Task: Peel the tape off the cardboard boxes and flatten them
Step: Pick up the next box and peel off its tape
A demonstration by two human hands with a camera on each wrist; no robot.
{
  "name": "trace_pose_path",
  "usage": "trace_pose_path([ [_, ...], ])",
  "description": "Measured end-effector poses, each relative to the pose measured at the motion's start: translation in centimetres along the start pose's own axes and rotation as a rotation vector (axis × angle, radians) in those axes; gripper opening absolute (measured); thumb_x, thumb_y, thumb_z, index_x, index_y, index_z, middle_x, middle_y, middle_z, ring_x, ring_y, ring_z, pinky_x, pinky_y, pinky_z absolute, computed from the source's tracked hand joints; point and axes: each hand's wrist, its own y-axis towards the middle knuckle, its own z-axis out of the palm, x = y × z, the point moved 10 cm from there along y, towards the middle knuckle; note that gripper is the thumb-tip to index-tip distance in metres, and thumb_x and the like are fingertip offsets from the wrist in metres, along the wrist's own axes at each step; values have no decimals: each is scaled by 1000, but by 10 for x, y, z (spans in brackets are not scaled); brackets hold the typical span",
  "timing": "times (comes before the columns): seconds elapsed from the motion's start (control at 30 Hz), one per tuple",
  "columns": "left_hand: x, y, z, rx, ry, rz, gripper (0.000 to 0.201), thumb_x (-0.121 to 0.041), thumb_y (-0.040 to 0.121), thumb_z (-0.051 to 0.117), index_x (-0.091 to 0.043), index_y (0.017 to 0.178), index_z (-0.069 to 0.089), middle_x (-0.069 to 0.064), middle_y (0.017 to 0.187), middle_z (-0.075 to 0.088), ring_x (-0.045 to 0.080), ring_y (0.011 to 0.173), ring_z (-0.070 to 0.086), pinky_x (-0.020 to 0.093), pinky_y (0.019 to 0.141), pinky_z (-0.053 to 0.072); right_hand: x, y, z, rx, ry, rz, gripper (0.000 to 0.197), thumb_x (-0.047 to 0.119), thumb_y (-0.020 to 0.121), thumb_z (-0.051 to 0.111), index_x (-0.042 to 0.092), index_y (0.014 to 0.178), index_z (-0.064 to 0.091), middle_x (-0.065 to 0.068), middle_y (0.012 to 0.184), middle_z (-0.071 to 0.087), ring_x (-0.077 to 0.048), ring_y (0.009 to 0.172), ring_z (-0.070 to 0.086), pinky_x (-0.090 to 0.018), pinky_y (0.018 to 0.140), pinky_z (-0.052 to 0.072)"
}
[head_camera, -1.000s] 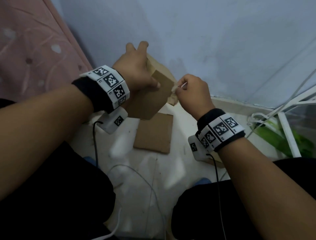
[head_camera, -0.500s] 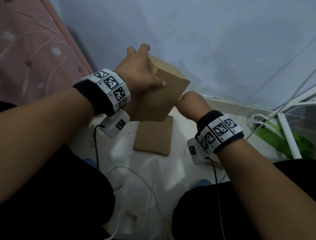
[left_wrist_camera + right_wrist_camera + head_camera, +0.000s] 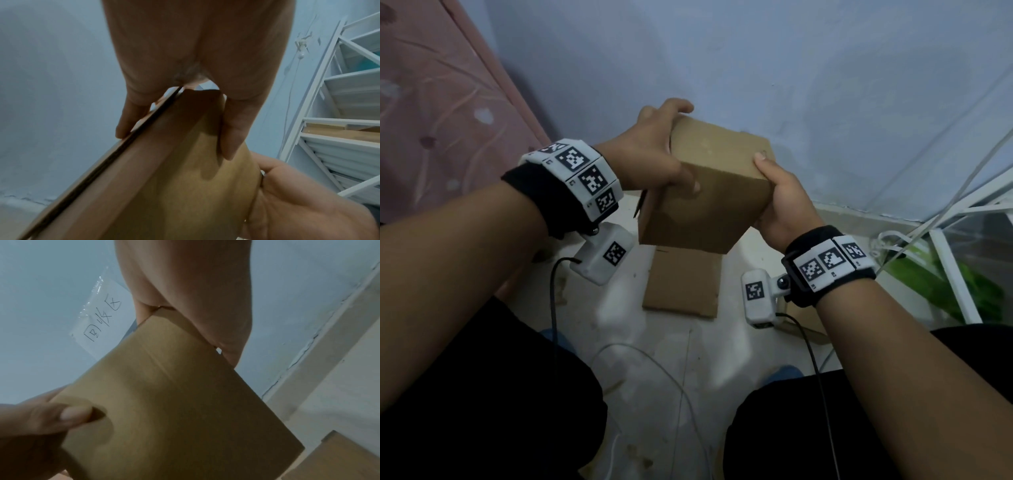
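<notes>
My left hand (image 3: 650, 161) grips the box (image 3: 709, 192) at nine o'clock, my right hand (image 3: 780, 202) at three. It looks light, stiff-edged, crushable; I'd press opposite corners.

The room was dim, with a plain pale blue wall (image 3: 791, 68) rising at the back. A pale baseboard (image 3: 859, 214) ran along its foot, above a whitish, scuffed floor (image 3: 654, 377). To the left stood a pink bed side (image 3: 431, 120) printed with a faint leaf pattern. At the right, a white metal rack (image 3: 339, 113) leaned near the wall, with something green (image 3: 945, 287) behind its bars. A clear plastic sleeve holding a handwritten paper sign (image 3: 100, 322) was stuck on the wall.
</notes>
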Motion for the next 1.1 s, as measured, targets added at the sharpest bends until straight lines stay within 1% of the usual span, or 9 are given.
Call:
trace_pose_path([
  [0.1,10,1,5,33,3,-44,106,-28,72,89,-34,154,22,0,134,29,24,115,46,26,76,46,5,2,2,3,25,-43,30,30,101,62,13,124,69,-10,115,75,-25,101,71,-40,95,56],
  [0.2,18,3,9,13,-315,-140,90,-52,82,77,-32,153,26,-2,141,38,18,117,54,34,94,53,9,1,3,-23,88,-87,32,19,100,60,2,127,67,-18,117,74,-28,93,74,-37,75,62],
  [0.37,33,8,-3,-88,-629,-247,52,-53,92,63,-27,135,52,-1,129,58,18,109,63,36,83,58,20,-4,-3,-50,188,-149,27,15,101,57,3,122,68,-14,107,74,-25,85,75,-32,65,60],
  [0.53,26,6,-2,-36,-534,-169,38,-56,95,59,-21,104,72,-5,109,70,18,104,68,42,91,58,22,-4,-24,-169,257,-140,19,15,94,64,7,107,76,-12,106,78,-29,92,75,-39,85,61],
  [0.6,23,8,-11,-131,-420,-103,55,-58,96,54,-6,89,69,3,89,67,15,84,65,34,84,56,19,-1,-38,-261,264,-114,26,17,88,70,7,111,77,-13,114,77,-33,101,75,-45,95,58],
  [0.73,16,2,-24,-286,-285,-56,56,-58,98,51,-20,59,37,-1,57,29,12,49,29,20,47,28,14,-1,-50,-381,211,-79,40,27,70,77,9,107,78,-13,116,76,-35,110,72,-47,98,56],
  [0.83,15,-1,-27,-367,-245,-38,60,-53,99,54,-22,54,30,-1,53,26,12,43,25,23,44,26,20,-7,-55,-484,144,-186,28,34,87,73,12,103,64,-9,114,70,-32,109,69,-47,98,56],
  [1.0,41,-4,-25,-471,-227,-219,61,-45,97,58,-17,51,29,0,51,28,17,47,30,30,56,28,43,-30,-17,-553,-558,-578,51,41,97,60,21,141,46,-5,150,41,-23,140,36,-45,116,31],
  [1.1,40,-8,-26,-475,-188,-237,63,-44,99,57,-15,49,31,0,47,29,18,46,32,31,53,27,40,-37,29,-379,-895,-739,42,32,103,44,18,141,54,-6,145,51,-25,136,42,-47,113,36],
])
